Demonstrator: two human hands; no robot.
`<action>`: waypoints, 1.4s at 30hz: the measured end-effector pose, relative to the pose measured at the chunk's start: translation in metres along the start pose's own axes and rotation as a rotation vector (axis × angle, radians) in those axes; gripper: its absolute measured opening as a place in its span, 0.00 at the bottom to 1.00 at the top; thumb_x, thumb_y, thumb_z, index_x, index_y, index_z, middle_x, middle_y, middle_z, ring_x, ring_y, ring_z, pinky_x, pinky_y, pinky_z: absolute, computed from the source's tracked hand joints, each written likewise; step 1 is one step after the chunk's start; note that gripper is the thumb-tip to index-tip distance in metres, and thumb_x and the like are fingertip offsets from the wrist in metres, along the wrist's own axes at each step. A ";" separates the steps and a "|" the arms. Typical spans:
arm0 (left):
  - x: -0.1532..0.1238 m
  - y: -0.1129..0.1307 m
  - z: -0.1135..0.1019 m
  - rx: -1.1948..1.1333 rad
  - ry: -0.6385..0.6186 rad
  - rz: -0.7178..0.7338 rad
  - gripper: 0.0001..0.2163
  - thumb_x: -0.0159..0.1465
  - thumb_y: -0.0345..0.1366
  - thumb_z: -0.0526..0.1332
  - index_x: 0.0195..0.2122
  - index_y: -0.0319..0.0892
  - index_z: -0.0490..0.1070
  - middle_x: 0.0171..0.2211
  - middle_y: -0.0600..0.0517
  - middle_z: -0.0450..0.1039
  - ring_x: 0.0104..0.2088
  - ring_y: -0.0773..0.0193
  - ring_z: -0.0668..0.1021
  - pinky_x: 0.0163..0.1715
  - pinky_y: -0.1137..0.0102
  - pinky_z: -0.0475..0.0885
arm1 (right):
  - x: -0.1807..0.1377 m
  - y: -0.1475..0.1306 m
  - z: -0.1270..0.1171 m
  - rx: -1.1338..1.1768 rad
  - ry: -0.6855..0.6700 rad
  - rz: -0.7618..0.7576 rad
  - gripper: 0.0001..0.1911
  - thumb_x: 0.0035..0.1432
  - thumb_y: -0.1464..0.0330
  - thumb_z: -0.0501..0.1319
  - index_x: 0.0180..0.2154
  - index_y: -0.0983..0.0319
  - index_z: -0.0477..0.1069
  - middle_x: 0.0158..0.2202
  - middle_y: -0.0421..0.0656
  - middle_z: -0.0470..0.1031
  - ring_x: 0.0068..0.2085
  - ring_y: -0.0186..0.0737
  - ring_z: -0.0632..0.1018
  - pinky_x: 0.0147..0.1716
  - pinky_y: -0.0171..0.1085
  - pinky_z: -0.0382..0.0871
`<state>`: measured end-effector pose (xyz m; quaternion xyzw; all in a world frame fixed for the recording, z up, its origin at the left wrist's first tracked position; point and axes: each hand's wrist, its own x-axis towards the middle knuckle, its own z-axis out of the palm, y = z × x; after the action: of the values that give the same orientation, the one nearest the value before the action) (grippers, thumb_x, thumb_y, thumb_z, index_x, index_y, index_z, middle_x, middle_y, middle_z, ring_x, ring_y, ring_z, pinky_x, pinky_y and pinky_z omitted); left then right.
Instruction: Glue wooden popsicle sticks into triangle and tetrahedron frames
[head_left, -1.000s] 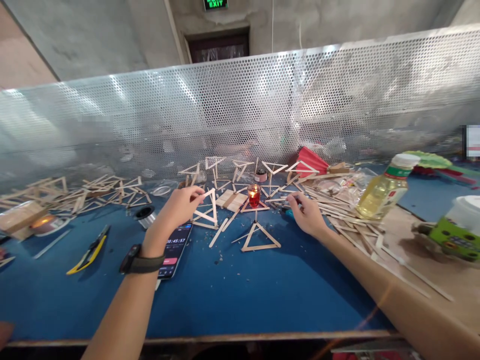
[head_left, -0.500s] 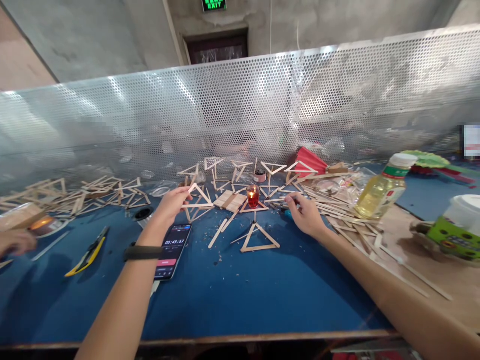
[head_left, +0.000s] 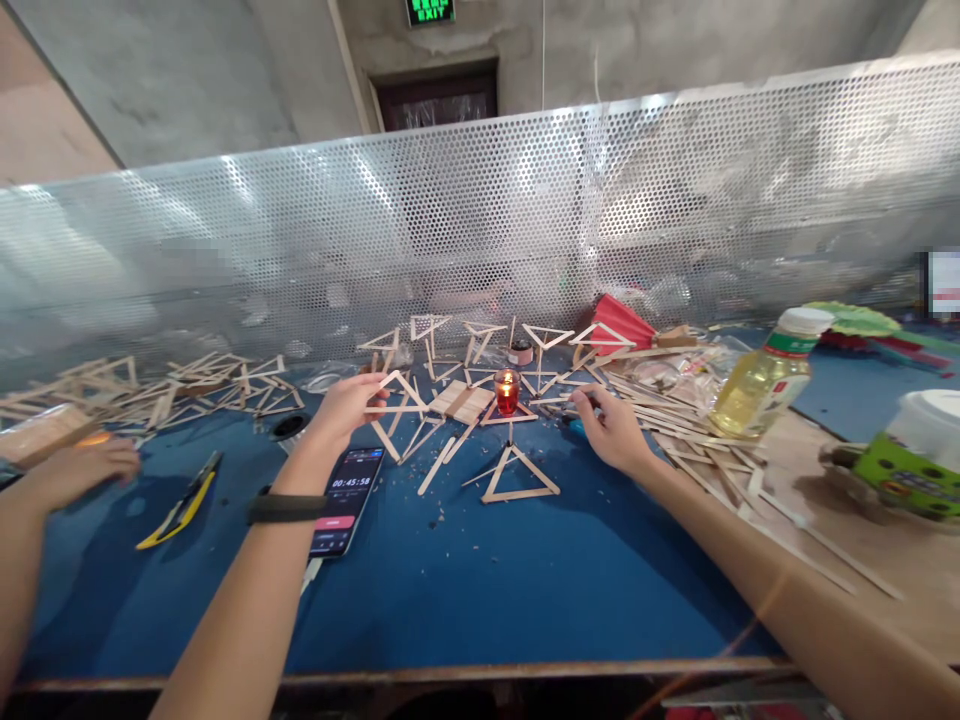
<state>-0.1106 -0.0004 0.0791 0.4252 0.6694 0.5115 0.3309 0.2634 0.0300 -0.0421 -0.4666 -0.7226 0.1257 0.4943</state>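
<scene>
My left hand (head_left: 351, 408) is closed on a stick frame (head_left: 411, 394), a triangle of flat craft sticks with more sticks hanging below it, held just left of a small stack of craft sticks (head_left: 463, 403). In my right hand (head_left: 611, 432) one craft stick (head_left: 553, 401) is pinched, its tip pointing left towards a lit candle in a red glass (head_left: 508, 398). The candle stands over a triangle of sticks. Nearer to me on the blue table rests another stick frame (head_left: 525, 494).
A phone (head_left: 349, 500) with a running timer lies beside my left forearm, and a yellow utility knife (head_left: 180, 505) farther left. A co-worker's hand (head_left: 90, 470) is at the left. Loose sticks (head_left: 712, 440) and an oil-coloured bottle (head_left: 769, 375) occupy the right; stick frames line the back.
The stick frame in my left hand has turned slightly, its lower sticks shifting. My right hand stays almost still. The co-worker's hand at the left has moved farther into view, to the right.
</scene>
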 end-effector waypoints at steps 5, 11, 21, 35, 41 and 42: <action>-0.002 -0.003 0.001 0.000 -0.040 -0.025 0.14 0.54 0.33 0.67 0.42 0.38 0.80 0.29 0.52 0.74 0.24 0.68 0.73 0.26 0.73 0.69 | 0.001 0.001 -0.001 0.006 0.073 0.023 0.18 0.72 0.55 0.50 0.42 0.60 0.71 0.29 0.42 0.75 0.27 0.38 0.73 0.27 0.35 0.63; 0.000 -0.005 0.000 0.004 -0.067 -0.001 0.14 0.54 0.35 0.68 0.42 0.39 0.81 0.28 0.52 0.74 0.24 0.67 0.73 0.25 0.72 0.67 | 0.006 -0.042 -0.022 -0.142 0.338 -0.201 0.21 0.73 0.59 0.47 0.38 0.60 0.75 0.33 0.48 0.77 0.33 0.44 0.75 0.36 0.42 0.70; 0.007 -0.012 -0.004 -0.075 -0.134 -0.004 0.14 0.53 0.37 0.70 0.39 0.38 0.80 0.29 0.52 0.74 0.23 0.69 0.73 0.24 0.73 0.65 | -0.017 -0.182 0.048 -0.463 -0.473 -0.704 0.20 0.75 0.63 0.48 0.55 0.65 0.73 0.51 0.51 0.77 0.46 0.46 0.77 0.35 0.41 0.74; 0.015 -0.014 -0.008 -0.110 -0.198 -0.009 0.09 0.58 0.34 0.67 0.38 0.35 0.79 0.30 0.50 0.76 0.24 0.68 0.75 0.26 0.72 0.71 | -0.005 -0.163 0.097 -0.555 -0.376 -0.597 0.22 0.74 0.62 0.47 0.60 0.64 0.68 0.64 0.55 0.68 0.57 0.53 0.71 0.51 0.52 0.67; 0.012 -0.009 -0.011 -0.150 -0.198 -0.016 0.09 0.57 0.30 0.66 0.40 0.36 0.80 0.31 0.50 0.76 0.24 0.68 0.76 0.24 0.73 0.70 | -0.007 -0.156 0.098 -0.528 -0.399 -0.567 0.23 0.75 0.62 0.45 0.62 0.65 0.67 0.60 0.55 0.71 0.56 0.55 0.72 0.52 0.55 0.65; 0.011 -0.008 -0.012 -0.153 -0.205 -0.018 0.10 0.58 0.29 0.65 0.41 0.37 0.80 0.32 0.50 0.76 0.24 0.68 0.76 0.24 0.74 0.70 | -0.006 -0.156 0.098 -0.527 -0.395 -0.564 0.23 0.75 0.62 0.45 0.62 0.64 0.67 0.58 0.54 0.73 0.55 0.54 0.72 0.51 0.55 0.65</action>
<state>-0.1275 0.0042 0.0740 0.4428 0.5948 0.5121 0.4334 0.0965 -0.0310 0.0079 -0.3280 -0.9100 -0.1163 0.2254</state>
